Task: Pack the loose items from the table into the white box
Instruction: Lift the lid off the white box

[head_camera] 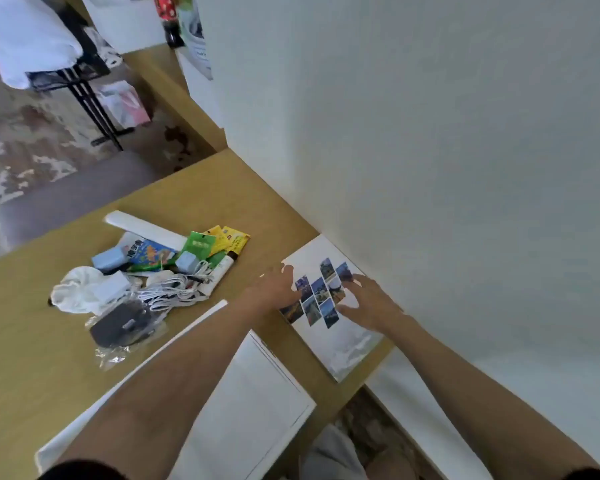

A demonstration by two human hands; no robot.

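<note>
Both arms reach forward; left hand [278, 289] and right hand [369, 303], fingers spread, rest on the white box [347, 344] at the tabletop's right edge

bright, even daylight | soft shadows | mild blur | wide-angle edge warp
</note>
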